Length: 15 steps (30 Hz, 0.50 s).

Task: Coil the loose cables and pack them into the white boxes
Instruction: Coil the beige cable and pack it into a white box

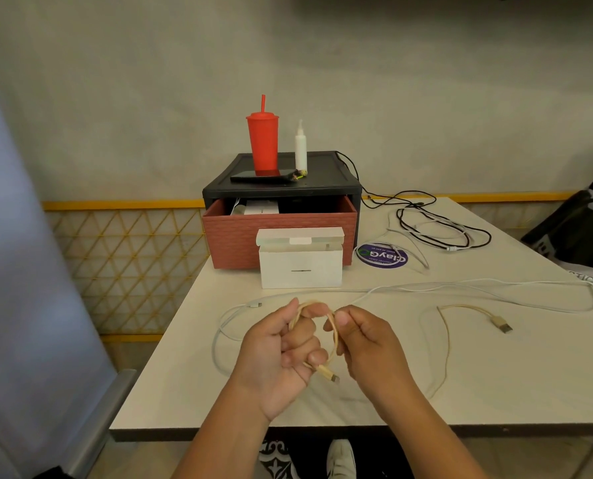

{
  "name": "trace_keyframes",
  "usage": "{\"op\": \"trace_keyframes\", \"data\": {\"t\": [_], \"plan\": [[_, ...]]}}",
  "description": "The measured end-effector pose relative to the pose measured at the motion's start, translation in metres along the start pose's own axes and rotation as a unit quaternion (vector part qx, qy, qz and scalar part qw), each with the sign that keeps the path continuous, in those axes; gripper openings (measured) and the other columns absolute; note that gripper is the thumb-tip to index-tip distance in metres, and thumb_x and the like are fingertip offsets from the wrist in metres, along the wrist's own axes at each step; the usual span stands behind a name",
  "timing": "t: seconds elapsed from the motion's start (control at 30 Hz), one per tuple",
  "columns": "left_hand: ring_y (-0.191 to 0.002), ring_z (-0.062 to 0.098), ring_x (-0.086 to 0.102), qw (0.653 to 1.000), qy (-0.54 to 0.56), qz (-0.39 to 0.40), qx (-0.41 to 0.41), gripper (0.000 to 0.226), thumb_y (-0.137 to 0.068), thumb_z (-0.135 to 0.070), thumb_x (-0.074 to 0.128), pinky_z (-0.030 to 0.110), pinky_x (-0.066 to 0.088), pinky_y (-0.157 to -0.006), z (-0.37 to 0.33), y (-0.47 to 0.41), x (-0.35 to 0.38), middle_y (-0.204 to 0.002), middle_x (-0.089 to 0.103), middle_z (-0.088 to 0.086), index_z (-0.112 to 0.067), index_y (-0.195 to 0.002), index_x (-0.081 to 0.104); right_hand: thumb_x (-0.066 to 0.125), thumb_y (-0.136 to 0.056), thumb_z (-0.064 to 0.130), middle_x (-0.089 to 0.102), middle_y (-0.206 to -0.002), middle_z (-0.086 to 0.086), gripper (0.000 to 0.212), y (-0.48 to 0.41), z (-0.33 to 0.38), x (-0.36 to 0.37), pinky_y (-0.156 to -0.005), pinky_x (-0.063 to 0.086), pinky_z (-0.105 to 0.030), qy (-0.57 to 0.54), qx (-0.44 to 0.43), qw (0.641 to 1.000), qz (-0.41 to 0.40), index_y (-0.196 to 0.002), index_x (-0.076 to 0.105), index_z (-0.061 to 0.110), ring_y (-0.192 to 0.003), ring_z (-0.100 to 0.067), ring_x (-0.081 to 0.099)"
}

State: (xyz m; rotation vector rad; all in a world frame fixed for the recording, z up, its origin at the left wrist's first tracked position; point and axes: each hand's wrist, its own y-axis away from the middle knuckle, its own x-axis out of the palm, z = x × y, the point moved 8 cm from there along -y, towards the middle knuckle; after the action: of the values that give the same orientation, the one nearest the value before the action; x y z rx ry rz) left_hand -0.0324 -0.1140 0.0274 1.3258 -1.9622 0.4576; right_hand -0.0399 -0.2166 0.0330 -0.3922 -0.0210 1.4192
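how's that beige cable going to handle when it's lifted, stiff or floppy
Probably floppy: the beige cable has a tail lying in slack curves on the table. The coil would likely spring open if released, since the left hand and right hand both pinch its loops. It looks light; the USB plug may drag behind.

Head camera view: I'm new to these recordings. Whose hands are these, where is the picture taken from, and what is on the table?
No machine: a person's head-worn camera looks down at their own bare hands. The left hand holds a small coil of beige cable; the right hand pinches the same cable, whose loose end trails over the table. An open white box stands ahead, before a drawer unit. A white cable and a black cable lie loose.
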Motion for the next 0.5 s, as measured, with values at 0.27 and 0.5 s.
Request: {"op": "trace_keyframes", "data": {"t": [0.27, 0.5], "plan": [[-0.035, 0.008, 0.035, 0.994, 0.068, -0.006, 0.088, 0.037, -0.083, -0.019, 0.041, 0.024, 0.055, -0.057, -0.013, -0.003, -0.011, -0.044, 0.033, -0.004, 0.004, -0.104, 0.062, 0.046, -0.096, 0.022, 0.049, -0.052, 0.007, 0.025, 0.015, -0.005, 0.015, -0.055, 0.033, -0.021, 0.172, -0.026, 0.978, 0.111, -0.081, 0.063, 0.013, -0.052, -0.005, 0.044], [-0.046, 0.01, 0.044, 0.988, -0.034, -0.024, 0.152, 0.04, -0.083, -0.02, 0.042, 0.028, 0.055, -0.083, -0.021, -0.004, -0.026, -0.05, 0.047, 0.001, 0.0, -0.114, 0.057, 0.046, -0.095, 0.031, 0.058, -0.065, 0.0, 0.025, 0.028, 0.005, 0.021, -0.063, 0.041, -0.027, 0.234, -0.006, 0.953, 0.19, -0.089, 0.064, 0.014, -0.061, -0.012, 0.051]]}}
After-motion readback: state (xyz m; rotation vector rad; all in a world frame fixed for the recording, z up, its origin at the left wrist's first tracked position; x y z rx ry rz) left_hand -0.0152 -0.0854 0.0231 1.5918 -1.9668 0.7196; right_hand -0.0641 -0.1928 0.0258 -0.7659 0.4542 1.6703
